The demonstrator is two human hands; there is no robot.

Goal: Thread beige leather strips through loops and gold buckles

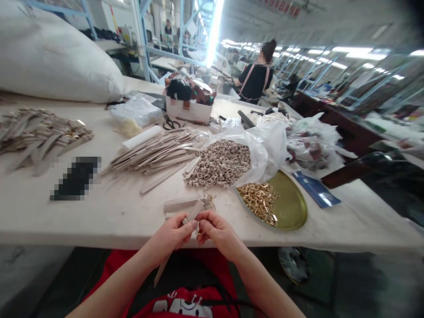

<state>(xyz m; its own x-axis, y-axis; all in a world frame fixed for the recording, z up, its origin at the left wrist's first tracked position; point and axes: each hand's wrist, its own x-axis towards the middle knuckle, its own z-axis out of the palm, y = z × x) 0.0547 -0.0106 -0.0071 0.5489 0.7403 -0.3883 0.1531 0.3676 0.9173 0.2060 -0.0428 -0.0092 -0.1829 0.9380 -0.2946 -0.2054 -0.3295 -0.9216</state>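
My left hand is closed around a flat beige strap. One end of the strap sticks up above my fingers, and its tail hangs below the table edge. Close beside it, my right hand pinches a small gold metal piece against the strap; its exact shape is partly hidden by my fingers. Just beyond my hands, a few beige straps with gold buckles at their ends lie on the table.
Beige strips and a heap of small beige loops lie ahead. At right stands a round tray holding gold metal parts. Buckled straps, a dark pixelated object, scissors and a box lie farther off.
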